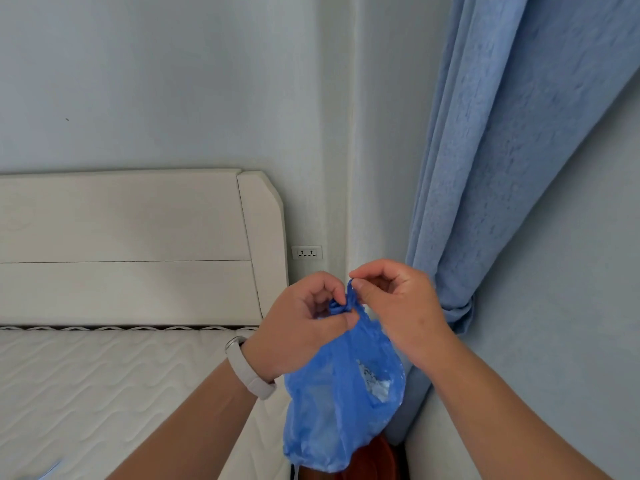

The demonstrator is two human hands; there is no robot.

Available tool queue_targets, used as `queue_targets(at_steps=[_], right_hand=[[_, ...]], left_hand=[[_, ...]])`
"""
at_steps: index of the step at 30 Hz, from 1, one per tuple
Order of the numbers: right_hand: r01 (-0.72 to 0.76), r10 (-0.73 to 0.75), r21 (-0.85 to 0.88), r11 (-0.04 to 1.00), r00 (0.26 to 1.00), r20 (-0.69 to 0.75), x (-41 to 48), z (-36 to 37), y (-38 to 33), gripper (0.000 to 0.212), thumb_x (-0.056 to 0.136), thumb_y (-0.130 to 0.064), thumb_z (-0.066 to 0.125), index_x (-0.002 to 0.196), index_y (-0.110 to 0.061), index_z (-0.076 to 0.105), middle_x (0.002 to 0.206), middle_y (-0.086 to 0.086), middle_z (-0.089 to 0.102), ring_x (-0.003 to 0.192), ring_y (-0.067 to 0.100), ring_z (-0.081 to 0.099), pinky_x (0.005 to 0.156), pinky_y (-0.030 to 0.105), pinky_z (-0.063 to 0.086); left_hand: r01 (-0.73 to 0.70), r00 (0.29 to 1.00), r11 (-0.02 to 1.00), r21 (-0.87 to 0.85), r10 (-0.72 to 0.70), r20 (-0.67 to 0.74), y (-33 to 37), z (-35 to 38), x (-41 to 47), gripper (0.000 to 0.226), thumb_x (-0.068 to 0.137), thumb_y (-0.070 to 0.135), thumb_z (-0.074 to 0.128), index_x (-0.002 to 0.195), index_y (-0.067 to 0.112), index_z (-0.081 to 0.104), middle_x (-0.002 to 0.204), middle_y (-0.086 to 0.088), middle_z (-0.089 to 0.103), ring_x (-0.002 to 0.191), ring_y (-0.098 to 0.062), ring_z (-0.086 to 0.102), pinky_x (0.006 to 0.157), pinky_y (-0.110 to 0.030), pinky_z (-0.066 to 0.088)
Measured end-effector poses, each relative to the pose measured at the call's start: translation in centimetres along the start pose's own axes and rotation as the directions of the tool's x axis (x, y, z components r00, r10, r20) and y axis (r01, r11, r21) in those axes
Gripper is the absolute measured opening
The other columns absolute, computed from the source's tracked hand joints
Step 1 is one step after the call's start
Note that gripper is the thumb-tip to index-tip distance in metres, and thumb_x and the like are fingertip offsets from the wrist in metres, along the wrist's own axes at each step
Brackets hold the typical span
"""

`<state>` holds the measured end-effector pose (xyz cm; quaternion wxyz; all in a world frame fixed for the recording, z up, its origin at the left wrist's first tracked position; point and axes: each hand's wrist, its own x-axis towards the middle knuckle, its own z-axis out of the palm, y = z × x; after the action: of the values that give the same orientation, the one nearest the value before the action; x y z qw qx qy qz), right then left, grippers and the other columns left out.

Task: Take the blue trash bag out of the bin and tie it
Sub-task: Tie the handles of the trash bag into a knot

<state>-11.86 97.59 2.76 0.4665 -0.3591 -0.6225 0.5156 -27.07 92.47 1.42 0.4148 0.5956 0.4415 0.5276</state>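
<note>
Bedside corner; left hand (304, 323) grip and right hand (394, 303) grip pinched on blue trash bag (343, 410) knot.

A bed (104, 393) is filling the lower left, its quilted white mattress (86, 375) lying bare on it and running up to the cream headboard (138, 237) at the far edge. A faint pale-blue scrap (52, 471) is showing at the near edge, too cropped to identify.

I count my two hands, left hand (304, 323) and right hand (398, 303), on one blue trash bag (343, 403); one wall socket (307, 252) above it.
</note>
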Motion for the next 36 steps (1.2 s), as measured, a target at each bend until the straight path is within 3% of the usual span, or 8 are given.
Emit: queue_targets(at_steps=[6, 10, 14, 19, 24, 30, 33, 36], right_hand=[[-0.084, 0.073, 0.094, 0.992, 0.99, 0.119, 0.1, -0.7, 0.6, 0.015, 0.086, 0.003, 0.061, 0.085, -0.009, 0.069, 0.071, -0.003, 0.07, 0.07, 0.009, 0.065, 0.067, 0.02, 0.052], [-0.219, 0.189, 0.18, 0.959, 0.967, 0.171, 0.3, -1.1, 1.6, 0.009, 0.088, 0.001, 0.06, 0.087, -0.005, 0.067, 0.071, 0.006, 0.068, 0.059, 0.017, 0.063, 0.057, 0.025, 0.05], [-0.27, 0.231, 0.162, 0.949, 0.947, 0.225, 0.3, -1.0, 2.1, 0.003, 0.088, -0.001, 0.06, 0.088, -0.002, 0.063, 0.071, 0.013, 0.064, 0.046, 0.02, 0.049, 0.046, 0.026, 0.043], [-0.366, 0.317, 0.085, 0.927, 0.884, 0.344, 0.4, -1.4, 1.6, 0.012, 0.09, -0.004, 0.057, 0.079, -0.002, 0.06, 0.057, 0.008, 0.059, 0.045, 0.019, 0.043, 0.042, 0.024, 0.038], [-0.418, 0.376, -0.008, 0.909, 0.809, 0.451, 0.9, -1.6, 1.4, 0.022, 0.091, -0.01, 0.05, 0.084, 0.004, 0.064, 0.071, 0.013, 0.064, 0.052, 0.02, 0.048, 0.049, 0.027, 0.042], [-0.387, 0.38, -0.057, 0.92, 0.847, 0.373, 0.8, -2.1, 1.8, 0.029, 0.091, -0.017, 0.05, 0.084, 0.005, 0.067, 0.075, 0.016, 0.067, 0.063, 0.021, 0.057, 0.059, 0.027, 0.047], [-0.309, 0.336, -0.145, 0.94, 0.914, 0.226, 0.8, -1.9, 2.3, 0.021, 0.09, -0.016, 0.054, 0.084, -0.017, 0.074, 0.076, 0.004, 0.073, 0.068, 0.012, 0.064, 0.064, 0.025, 0.05], [-0.095, 0.106, -0.294, 0.951, 0.994, 0.022, 0.7, -1.6, 3.1, 0.019, 0.086, -0.012, 0.058, 0.079, -0.025, 0.07, 0.077, -0.003, 0.07, 0.07, 0.006, 0.061, 0.065, 0.021, 0.048]], left_hand=[[0.012, 0.992, 1.0, -0.016, -0.01, 0.125, 0.8, -0.1, 0.3, 0.018, 0.079, 0.003, 0.064, 0.08, 0.016, 0.052, 0.075, -0.004, 0.061, 0.069, -0.021, 0.056, 0.069, -0.031, 0.049], [-0.073, 0.997, 0.931, 0.357, 0.065, 0.033, 0.6, 0.2, 0.3, 0.014, 0.077, 0.026, 0.065, 0.078, 0.029, 0.051, 0.073, -0.005, 0.067, 0.067, -0.032, 0.062, 0.064, -0.043, 0.049], [-0.185, 0.975, 0.788, 0.587, 0.223, 0.007, 0.4, 0.1, 0.1, 0.013, 0.078, 0.032, 0.064, 0.08, 0.03, 0.052, 0.068, 0.003, 0.06, 0.063, -0.017, 0.052, 0.062, -0.033, 0.046], [-0.176, 0.965, 0.766, 0.618, 0.259, -0.046, -0.1, 0.1, -0.1, 0.018, 0.075, 0.025, 0.071, 0.079, 0.028, 0.054, 0.073, 0.013, 0.059, 0.069, -0.011, 0.054, 0.063, -0.021, 0.045], [-0.167, 0.967, 0.81, 0.562, 0.245, -0.067, -0.1, -0.1, 0.2, 0.013, 0.076, 0.019, 0.071, 0.077, 0.019, 0.057, 0.078, 0.01, 0.063, 0.072, -0.012, 0.059, 0.065, -0.023, 0.047], [-0.041, 0.984, 0.87, 0.492, 0.12, -0.129, -0.4, -0.3, 0.8, 0.015, 0.076, 0.019, 0.07, 0.075, 0.021, 0.055, 0.072, 0.002, 0.066, 0.061, -0.013, 0.057, 0.06, -0.032, 0.049], [0.04, 0.983, 0.921, 0.388, 0.034, -0.182, -0.8, -0.1, 1.5, 0.014, 0.074, 0.022, 0.068, 0.074, 0.02, 0.054, 0.07, -0.013, 0.062, 0.062, -0.03, 0.053, 0.059, -0.042, 0.046], [0.091, 0.974, 0.955, 0.282, -0.026, -0.225, -1.0, 0.0, 2.2, 0.017, 0.078, 0.014, 0.069, 0.074, 0.016, 0.053, 0.065, -0.015, 0.062, 0.059, -0.024, 0.055, 0.058, -0.039, 0.045]])
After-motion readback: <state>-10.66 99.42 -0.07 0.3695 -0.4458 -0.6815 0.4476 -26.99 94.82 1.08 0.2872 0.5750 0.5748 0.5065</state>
